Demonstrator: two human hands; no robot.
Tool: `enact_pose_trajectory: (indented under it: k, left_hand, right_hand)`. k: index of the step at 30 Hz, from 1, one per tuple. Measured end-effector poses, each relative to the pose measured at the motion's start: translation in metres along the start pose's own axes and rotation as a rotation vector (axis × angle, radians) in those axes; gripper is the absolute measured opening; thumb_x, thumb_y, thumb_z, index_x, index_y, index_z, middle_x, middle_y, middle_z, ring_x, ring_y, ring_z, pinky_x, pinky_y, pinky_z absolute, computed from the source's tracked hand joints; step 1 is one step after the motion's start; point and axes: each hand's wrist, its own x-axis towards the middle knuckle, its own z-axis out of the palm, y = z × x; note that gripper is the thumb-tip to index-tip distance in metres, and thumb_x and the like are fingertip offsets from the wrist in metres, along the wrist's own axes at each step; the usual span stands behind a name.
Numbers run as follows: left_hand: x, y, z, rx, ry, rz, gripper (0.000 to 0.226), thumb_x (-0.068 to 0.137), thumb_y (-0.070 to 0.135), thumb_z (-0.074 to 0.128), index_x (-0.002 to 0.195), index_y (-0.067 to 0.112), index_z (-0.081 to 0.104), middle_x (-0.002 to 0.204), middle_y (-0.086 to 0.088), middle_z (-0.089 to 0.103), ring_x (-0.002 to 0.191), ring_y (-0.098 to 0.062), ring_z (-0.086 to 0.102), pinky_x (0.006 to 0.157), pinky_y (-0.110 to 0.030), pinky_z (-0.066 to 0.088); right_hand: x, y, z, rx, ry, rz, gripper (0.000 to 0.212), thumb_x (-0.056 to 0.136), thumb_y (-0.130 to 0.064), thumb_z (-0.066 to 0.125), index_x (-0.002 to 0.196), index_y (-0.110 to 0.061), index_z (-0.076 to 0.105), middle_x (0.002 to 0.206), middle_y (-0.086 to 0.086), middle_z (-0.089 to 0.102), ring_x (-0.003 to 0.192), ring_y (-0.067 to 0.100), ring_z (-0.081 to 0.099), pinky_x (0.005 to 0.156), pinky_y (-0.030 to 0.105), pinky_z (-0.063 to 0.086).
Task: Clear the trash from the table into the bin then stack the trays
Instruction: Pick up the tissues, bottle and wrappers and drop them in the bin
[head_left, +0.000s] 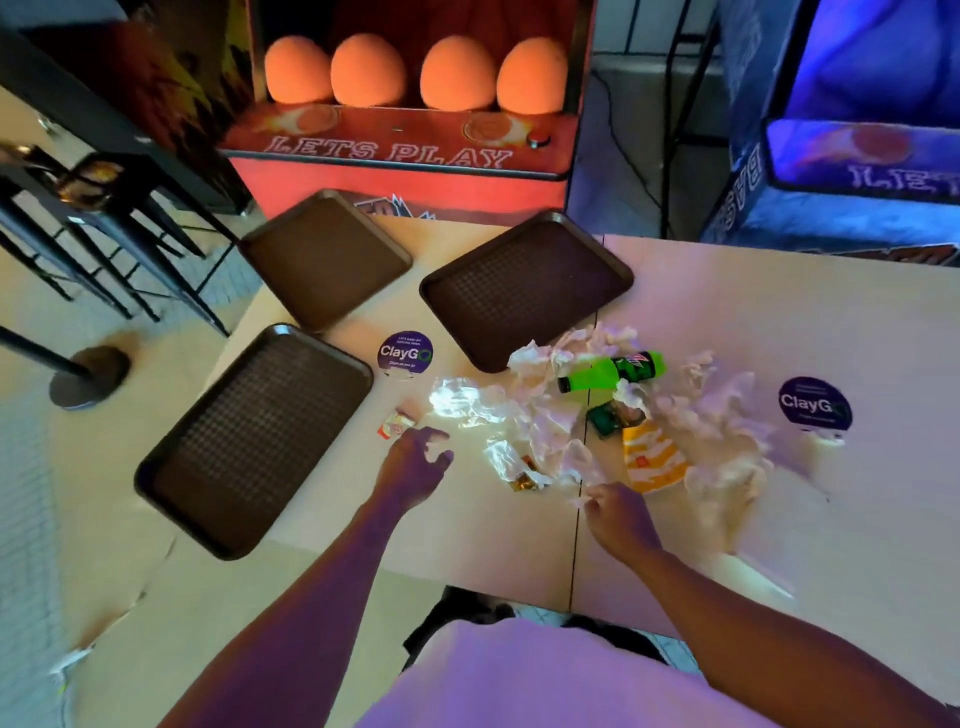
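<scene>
Three brown trays lie on the table: one near left (254, 441), one far left (324, 257), one centre (524, 288). A heap of trash spreads right of centre: crumpled white napkins (550, 421), a green soda bottle (613, 371) lying on its side, a yellow-striped carton (652, 457), a dark green wrapper (605, 418), clear plastic wrap (460, 402) and a small ketchup sachet (396, 423). My left hand (415, 462) hovers with fingers loosely spread just below the sachet, holding nothing. My right hand (615, 514) pinches the edge of a white napkin scrap at the heap's near side.
Two round purple ClayGo stickers (405, 353) (814, 404) are stuck on the table. A red arcade machine (405, 104) and a blue one (852, 130) stand behind the table. Black stools (93, 218) and a pole base (91, 376) stand to the left. No bin is in view.
</scene>
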Motion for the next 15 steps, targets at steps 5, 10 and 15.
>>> enact_pose_trajectory:
  k: [5,10,15]
  left_hand:
    - [0.063,-0.006,-0.023,0.176,-0.073,0.159,0.055,0.095,0.027,0.071,0.147,0.029,0.052,0.150,-0.006,0.048,0.138,-0.028,0.047,0.113,-0.044,0.042]
    - [0.116,-0.011,-0.027,0.363,-0.097,0.334,0.073,0.091,0.011,0.070,0.154,0.033,0.039,0.157,-0.008,0.037,0.143,-0.034,0.037,0.102,-0.050,0.052]
    - [0.158,-0.007,-0.017,0.652,-0.167,0.531,0.085,0.086,0.014,0.076,0.156,0.037,0.033,0.166,-0.007,0.022,0.149,-0.036,0.026,0.090,-0.051,0.058]
  right_hand:
    - [-0.017,-0.024,0.010,0.055,-0.005,0.146,0.042,0.089,-0.027,0.065,0.128,-0.009,0.068,0.130,0.013,0.064,0.120,0.028,0.060,0.103,0.033,0.044]
    - [-0.024,-0.042,0.023,0.117,0.000,0.251,0.050,0.081,-0.009,0.068,0.130,-0.005,0.062,0.132,0.013,0.058,0.122,0.028,0.058,0.100,0.029,0.043]
    - [-0.029,-0.057,0.040,0.093,0.138,0.312,0.043,0.081,0.001,0.065,0.123,0.000,0.066,0.122,0.020,0.061,0.114,0.035,0.062,0.099,0.033,0.045]
